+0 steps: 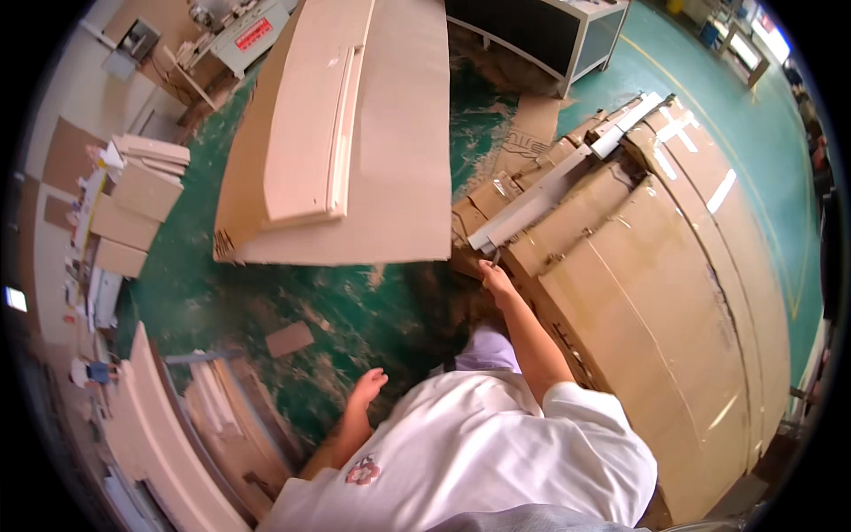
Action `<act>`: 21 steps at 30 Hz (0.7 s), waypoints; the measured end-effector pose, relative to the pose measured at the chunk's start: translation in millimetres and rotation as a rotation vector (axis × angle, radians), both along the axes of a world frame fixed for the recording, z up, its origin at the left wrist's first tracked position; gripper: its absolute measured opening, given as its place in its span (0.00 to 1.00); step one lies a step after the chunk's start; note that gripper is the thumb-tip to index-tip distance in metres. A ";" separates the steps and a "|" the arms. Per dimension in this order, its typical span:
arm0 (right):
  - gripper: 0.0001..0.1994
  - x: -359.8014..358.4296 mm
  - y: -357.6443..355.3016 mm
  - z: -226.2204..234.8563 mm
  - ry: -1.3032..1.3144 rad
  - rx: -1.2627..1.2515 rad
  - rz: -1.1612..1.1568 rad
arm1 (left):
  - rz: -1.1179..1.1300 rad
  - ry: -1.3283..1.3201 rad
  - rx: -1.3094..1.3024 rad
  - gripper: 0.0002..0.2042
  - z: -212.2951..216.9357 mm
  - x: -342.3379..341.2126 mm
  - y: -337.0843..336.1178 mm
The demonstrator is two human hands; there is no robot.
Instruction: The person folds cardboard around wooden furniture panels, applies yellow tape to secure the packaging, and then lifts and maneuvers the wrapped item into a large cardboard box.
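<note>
My right hand [495, 281] reaches forward to the near end of a long, pale strip [536, 197] lying over the cardboard packages. Its fingers are closed around something small that I cannot make out, next to the strip's end. Flat cardboard packages [634, 293], taped in places, are stacked to the right of that arm. My left hand [366, 387] hangs low over the green floor with its fingers partly stretched out, holding nothing. Ahead, pale panels [310, 115] rest on a large cardboard sheet [399, 177].
Dust and scraps cover the green floor [310, 293], where a small cardboard piece [290, 339] lies. Long boards [164, 426] stand at the lower left. Stacked boxes [133, 213] line the left side. A dark-sided workbench [532, 40] stands at the back.
</note>
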State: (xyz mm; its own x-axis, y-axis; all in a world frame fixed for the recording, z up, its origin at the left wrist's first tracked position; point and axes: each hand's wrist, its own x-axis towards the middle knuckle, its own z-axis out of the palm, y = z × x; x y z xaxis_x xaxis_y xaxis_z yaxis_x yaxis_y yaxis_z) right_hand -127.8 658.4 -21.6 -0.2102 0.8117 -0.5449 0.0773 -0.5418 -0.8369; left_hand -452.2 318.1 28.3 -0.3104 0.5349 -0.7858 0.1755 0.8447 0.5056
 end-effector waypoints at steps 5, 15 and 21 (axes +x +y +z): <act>0.26 -81.0 113.1 -88.5 -0.054 0.040 0.105 | 0.173 0.279 0.317 0.22 97.7 -124.1 132.1; 0.18 -116.2 165.2 112.2 0.284 -0.189 0.108 | -0.128 1.025 0.519 0.23 177.6 -338.5 354.1; 0.16 -229.5 241.6 276.8 -0.127 0.055 0.649 | -0.090 0.812 0.294 0.33 143.2 -375.8 532.3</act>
